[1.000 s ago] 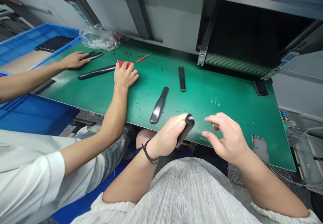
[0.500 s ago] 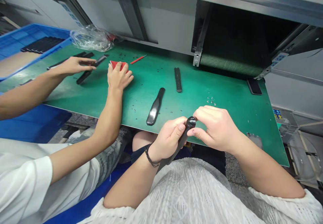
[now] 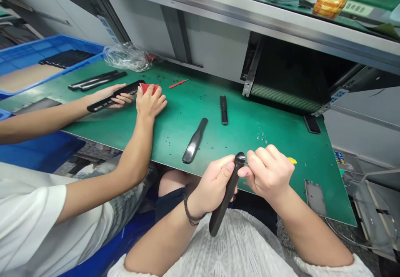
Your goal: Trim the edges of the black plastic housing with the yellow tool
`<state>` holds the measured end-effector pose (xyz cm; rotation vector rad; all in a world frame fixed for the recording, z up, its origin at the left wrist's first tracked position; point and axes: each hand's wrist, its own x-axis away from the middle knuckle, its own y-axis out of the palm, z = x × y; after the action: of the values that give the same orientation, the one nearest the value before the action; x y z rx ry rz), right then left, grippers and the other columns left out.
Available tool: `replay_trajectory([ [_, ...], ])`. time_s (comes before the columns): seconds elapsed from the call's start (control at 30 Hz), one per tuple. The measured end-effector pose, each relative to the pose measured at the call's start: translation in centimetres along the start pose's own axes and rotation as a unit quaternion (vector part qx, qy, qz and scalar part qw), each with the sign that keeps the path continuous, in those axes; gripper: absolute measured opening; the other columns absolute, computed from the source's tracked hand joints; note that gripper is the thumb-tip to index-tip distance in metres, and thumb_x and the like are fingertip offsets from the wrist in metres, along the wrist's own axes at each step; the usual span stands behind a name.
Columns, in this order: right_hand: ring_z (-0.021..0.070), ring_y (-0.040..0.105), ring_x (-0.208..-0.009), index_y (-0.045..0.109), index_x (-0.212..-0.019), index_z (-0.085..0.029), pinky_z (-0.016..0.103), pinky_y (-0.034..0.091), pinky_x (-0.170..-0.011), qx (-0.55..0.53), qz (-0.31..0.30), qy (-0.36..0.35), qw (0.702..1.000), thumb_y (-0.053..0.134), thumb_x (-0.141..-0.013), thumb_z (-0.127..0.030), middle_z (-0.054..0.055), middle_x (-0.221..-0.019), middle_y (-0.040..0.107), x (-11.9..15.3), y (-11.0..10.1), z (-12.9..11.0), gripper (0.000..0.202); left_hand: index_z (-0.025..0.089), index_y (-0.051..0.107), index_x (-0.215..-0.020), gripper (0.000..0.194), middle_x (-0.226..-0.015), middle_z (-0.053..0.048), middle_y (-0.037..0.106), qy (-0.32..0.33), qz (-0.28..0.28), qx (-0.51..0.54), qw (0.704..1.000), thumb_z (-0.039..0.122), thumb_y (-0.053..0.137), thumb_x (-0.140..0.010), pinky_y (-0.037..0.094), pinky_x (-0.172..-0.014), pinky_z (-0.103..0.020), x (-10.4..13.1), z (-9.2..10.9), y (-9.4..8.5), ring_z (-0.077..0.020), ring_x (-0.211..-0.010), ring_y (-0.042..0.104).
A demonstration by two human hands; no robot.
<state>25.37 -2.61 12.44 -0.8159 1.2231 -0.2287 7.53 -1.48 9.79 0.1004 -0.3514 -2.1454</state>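
Note:
My left hand (image 3: 215, 183) is wrapped around a long black plastic handle-like part (image 3: 222, 210), tilted, with its rounded glossy end up. Close beside that end, my right hand (image 3: 268, 170) is closed around a slim tool with a yellow end (image 3: 292, 160); most of it is hidden in the fist. A thin tip seems to reach the black part's end. On the green table (image 3: 250, 139) in front of me lie a glossy black handle piece (image 3: 195, 140) and a smaller black piece with holes (image 3: 224, 110).
At left, a co-worker's hands hold a black part (image 3: 115, 96) and a red pad (image 3: 148, 88). Farther off are a blue crate (image 3: 62, 39), a clear plastic bag (image 3: 126, 57) and a red slim tool (image 3: 178, 83). A phone (image 3: 311, 124) lies at right, under a metal shelf (image 3: 218, 8).
My view has tilted up, showing the shelf top. My right hand has closed into a fist and its tool's yellow end now shows. The co-worker has brought a black part to the red pad.

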Motion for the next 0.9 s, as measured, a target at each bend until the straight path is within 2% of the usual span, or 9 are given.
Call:
replay_trajectory([
  [0.17,0.0175,0.03,-0.062,0.056,-0.074,-0.021,0.035,0.021,-0.057,-0.098,-0.019,0.005,0.995,0.049,-0.109,-0.053,0.0,-0.061,0.041,0.8,0.5,0.3,0.047,0.019,0.052,-0.089,0.052,-0.055,0.004,0.057,-0.024,0.018,0.052,0.998,0.07,0.047,-0.101,0.04,-0.037,-0.018,-0.6,-0.2,-0.1,-0.0099,-0.038,0.054],
  [0.27,0.0155,0.037,-0.062,0.058,-0.084,-0.02,0.033,0.028,-0.059,-0.236,-0.051,0.049,0.969,0.047,-0.11,-0.051,0.0,-0.065,0.046,1.3,0.1,0.9,0.043,0.019,0.051,-0.085,0.051,-0.06,0.003,0.059,-0.023,0.032,0.089,0.995,0.068,0.047,-0.102,0.042,-0.036,-0.02,-1.1,-0.6,-0.6,-0.0113,-0.039,0.056],
  [0.33,0.0154,0.043,-0.065,0.059,-0.09,-0.019,0.032,0.033,-0.063,-0.267,-0.073,0.07,0.958,0.045,-0.11,-0.054,0.001,-0.07,0.051,1.7,-0.3,1.4,0.043,0.019,0.051,-0.083,0.053,-0.061,0.002,0.058,-0.017,0.035,0.105,0.994,0.068,0.046,-0.102,0.041,-0.036,-0.021,-1.4,-0.8,-1.0,-0.0122,-0.04,0.057],
  [0.47,0.0155,0.051,-0.07,0.06,-0.096,-0.018,0.03,0.038,-0.064,-0.217,-0.126,0.092,0.964,0.055,-0.107,-0.054,0.002,-0.078,0.059,2.4,-0.4,2.1,0.038,0.018,0.052,-0.083,0.054,-0.058,0.003,0.055,-0.016,0.047,0.134,0.99,0.068,0.047,-0.101,0.039,-0.036,-0.022,-1.9,-1.3,-1.3,-0.0117,-0.037,0.053],
  [0.6,0.0141,0.05,-0.067,0.055,-0.086,-0.021,0.03,0.038,-0.063,-0.18,-0.166,0.097,0.965,0.059,-0.106,-0.024,-0.001,-0.073,0.058,2.6,-0.1,2.2,0.021,0.017,0.055,-0.083,0.054,-0.052,0.003,0.053,-0.011,0.071,0.128,0.989,0.068,0.051,-0.1,0.034,-0.038,-0.019,-2.3,-1.4,-1.0,-0.0088,-0.038,0.046],
  [0.67,0.0161,0.055,-0.075,0.059,-0.1,-0.019,0.03,0.043,-0.069,-0.181,-0.18,0.103,0.961,0.053,-0.106,-0.015,0.002,-0.086,0.064,2.1,-0.1,2.1,0.009,0.016,0.057,-0.084,0.055,-0.05,0.003,0.053,-0.012,0.08,0.119,0.99,0.069,0.052,-0.099,0.032,-0.039,-0.017,-2.4,-1.5,-0.9,-0.0074,-0.039,0.042],
  [0.73,0.0198,0.057,-0.086,0.057,-0.119,-0.017,0.033,0.047,-0.076,-0.176,-0.194,0.107,0.959,0.052,-0.105,-0.013,0.007,-0.1,0.066,1.4,-0.1,1.9,0.016,0.016,0.059,-0.085,0.056,-0.049,0.003,0.053,-0.017,0.083,0.119,0.989,0.07,0.053,-0.098,0.031,-0.04,-0.017,-2.4,-1.7,-0.8,-0.0071,-0.039,0.04],
  [0.8,0.0223,0.056,-0.09,0.057,-0.122,-0.015,0.035,0.047,-0.077,-0.172,-0.201,0.091,0.96,0.051,-0.105,-0.015,0.01,-0.102,0.064,0.6,-0.1,1.8,0.018,0.016,0.06,-0.086,0.057,-0.048,0.003,0.052,-0.022,0.089,0.122,0.988,0.071,0.053,-0.097,0.031,-0.04,-0.018,-2.4,-1.8,-0.8,-0.0076,-0.039,0.04],
  [0.9,0.0215,0.05,-0.082,0.059,-0.109,-0.014,0.034,0.044,-0.072,-0.175,-0.177,0.015,0.968,0.042,-0.106,-0.011,0.008,-0.09,0.06,-0.2,0.2,1.8,0.018,0.015,0.062,-0.087,0.057,-0.049,0.002,0.053,-0.015,0.094,0.116,0.989,0.071,0.053,-0.098,0.031,-0.039,-0.018,-2.2,-2.0,-0.8,-0.0081,-0.039,0.041],
])
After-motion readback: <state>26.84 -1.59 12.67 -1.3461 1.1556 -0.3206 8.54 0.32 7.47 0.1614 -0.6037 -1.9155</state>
